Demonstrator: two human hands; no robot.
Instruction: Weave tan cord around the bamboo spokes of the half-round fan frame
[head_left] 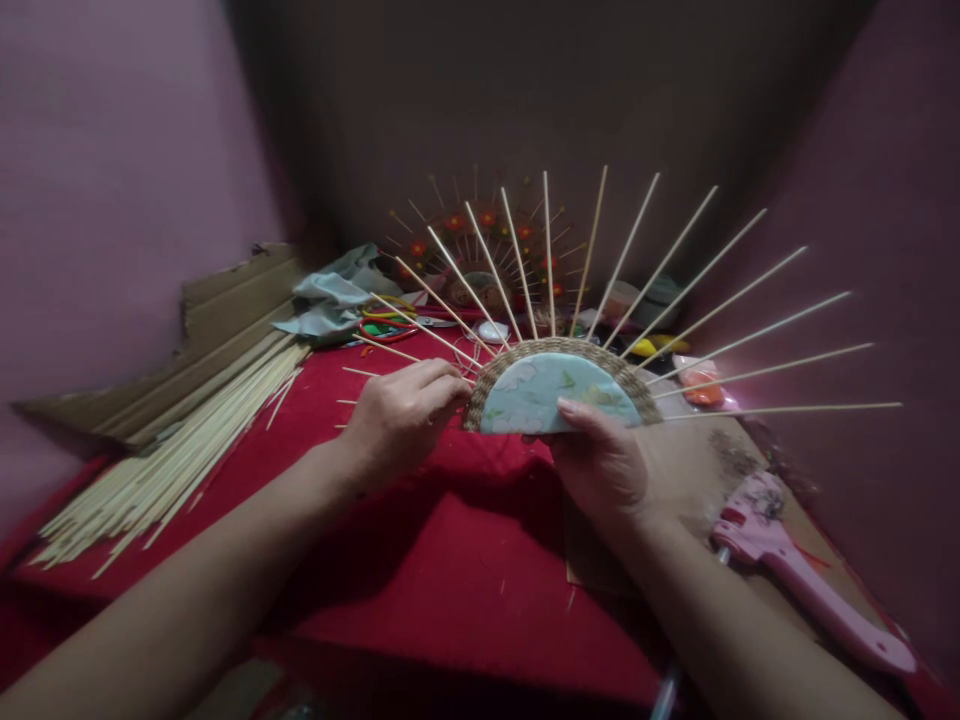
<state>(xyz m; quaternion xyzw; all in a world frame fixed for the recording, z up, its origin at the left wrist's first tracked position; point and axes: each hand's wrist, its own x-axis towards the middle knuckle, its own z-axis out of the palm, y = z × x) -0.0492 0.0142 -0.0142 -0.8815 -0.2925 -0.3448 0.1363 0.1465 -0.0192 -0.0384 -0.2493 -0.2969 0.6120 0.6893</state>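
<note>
A half-round piece covered in pale blue flowered fabric (525,392) is held up above the table, with a woven straw braid (570,346) along its curved edge. Thin wooden sticks (682,247) fan outward from the braid like rays. My right hand (604,460) grips the piece at its straight lower edge, thumb on the fabric front. At the left end, my left hand (401,410) has its fingers closed by the braid and the lowest sticks. What those fingertips pinch is hidden behind the hand.
Loose sticks (172,450) lie in a bundle at left beside torn cardboard (232,300). Scissors (386,325) and cloth (337,290) are behind. A pink glue gun (810,570) rests at right on a cardboard sheet. A similar rayed piece with orange flowers (487,218) stands at back.
</note>
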